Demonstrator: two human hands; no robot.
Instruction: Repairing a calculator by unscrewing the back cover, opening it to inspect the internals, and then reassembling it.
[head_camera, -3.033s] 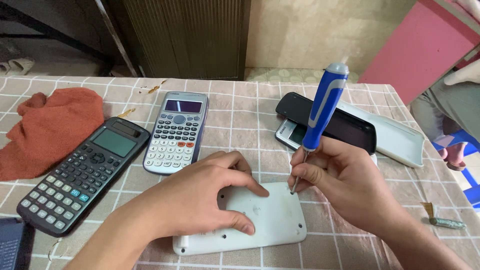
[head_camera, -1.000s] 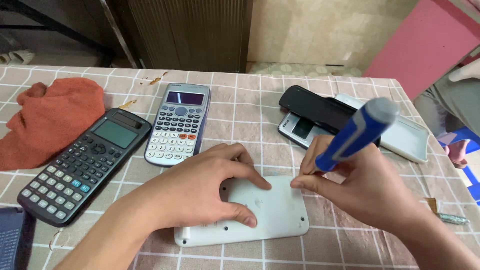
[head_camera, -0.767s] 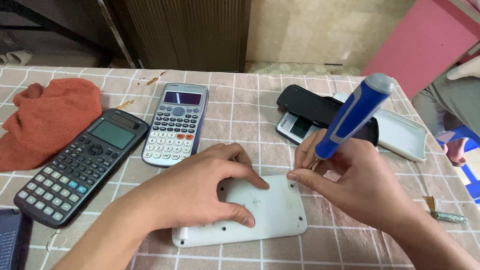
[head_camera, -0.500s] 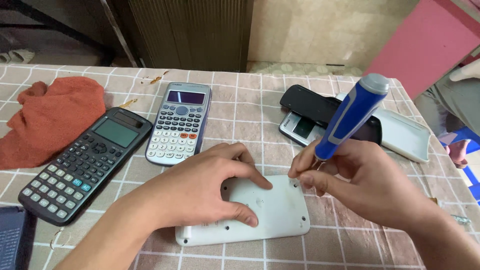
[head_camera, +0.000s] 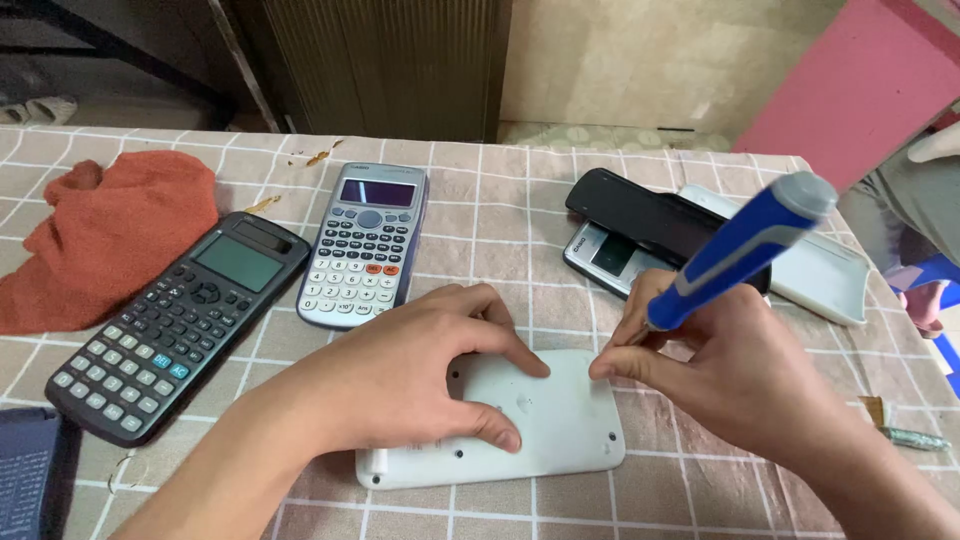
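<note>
black calculator, grey calculator, orange cloth

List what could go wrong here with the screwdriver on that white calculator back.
1. The blue screwdriver is steeply tilted in the right hand, so its tip, hidden behind the fingers, may slip and gouge the white calculator back.
2. Only the left hand pins the case on the checked tablecloth; it could slide.
3. A loosened screw might roll off and be lost on the patterned cloth, near the grey calculator.
</note>
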